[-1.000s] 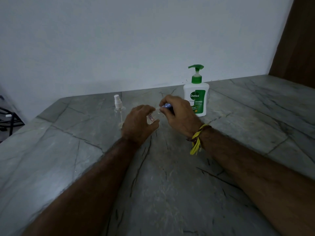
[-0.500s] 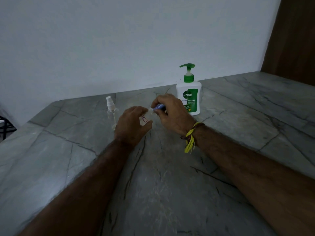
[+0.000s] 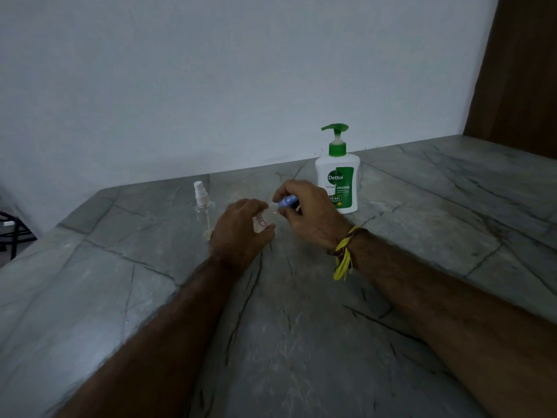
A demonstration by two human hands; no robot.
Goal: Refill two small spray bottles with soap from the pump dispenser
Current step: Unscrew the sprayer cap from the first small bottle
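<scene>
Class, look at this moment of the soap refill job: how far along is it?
Done: nothing looks filled. The bottle with the white sprayer stands capped and looks empty. In hand: the left hand holds the second bottle while the right hand grips its blue cap, apparently unscrewing it. Left: pumping soap from the dispenser into both, then recapping.

Small clear plastic spray bottle with red-marked label [image 3: 261,222] mostly hidden inside the left hand [image 3: 241,233], its blue cap [image 3: 287,202] partly covered by right hand [image 3: 310,212] fingers, label text illegible, black frame object [image 3: 9,229] cut off at far left edge, both forearms cut by near edge.
</scene>
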